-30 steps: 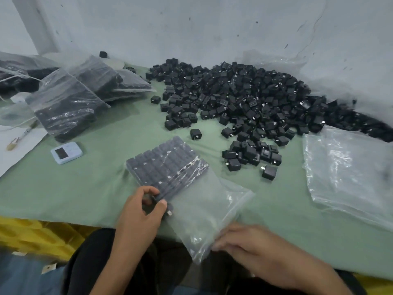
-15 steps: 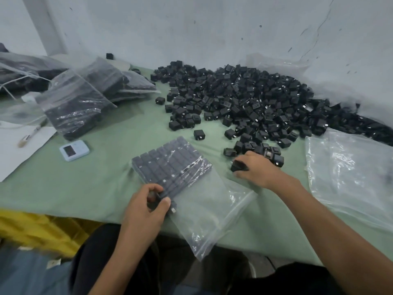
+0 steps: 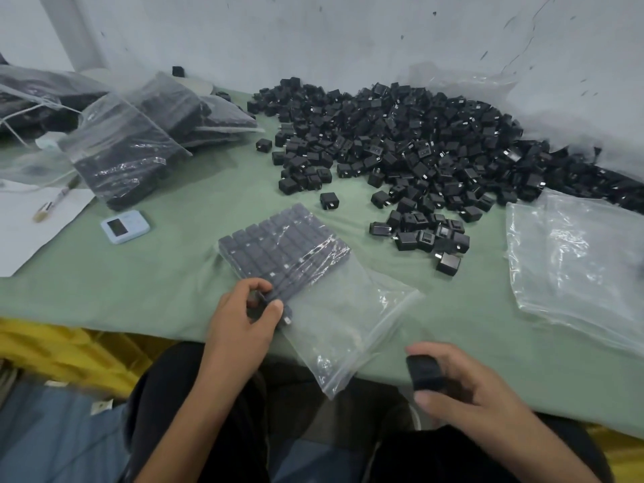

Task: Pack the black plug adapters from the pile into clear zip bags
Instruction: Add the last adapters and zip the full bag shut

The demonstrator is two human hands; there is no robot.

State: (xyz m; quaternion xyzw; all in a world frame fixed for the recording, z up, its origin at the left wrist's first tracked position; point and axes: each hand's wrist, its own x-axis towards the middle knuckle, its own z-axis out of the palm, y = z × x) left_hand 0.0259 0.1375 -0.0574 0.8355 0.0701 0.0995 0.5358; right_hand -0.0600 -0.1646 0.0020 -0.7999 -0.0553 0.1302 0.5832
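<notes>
A big pile of black plug adapters (image 3: 400, 141) covers the far right of the green table. A clear zip bag (image 3: 334, 308) lies in front of me, its far half filled with neat rows of adapters (image 3: 282, 249). My left hand (image 3: 244, 318) pinches the near corner of that packed block through the plastic. My right hand (image 3: 463, 388) hovers at the table's front edge, right of the bag's mouth, and grips a black adapter (image 3: 423, 373) between thumb and fingers.
Several filled bags (image 3: 129, 148) are stacked at the back left. A small blue-white device (image 3: 124, 226) and white paper with a pen (image 3: 55, 202) lie at the left. Empty clear bags (image 3: 575, 266) sit at the right. A yellow crate (image 3: 69, 353) is below the table edge.
My right hand reached out to the near cluster of loose adapters, picked one up and drew back to the table's front edge. My left hand stayed on the bag.
</notes>
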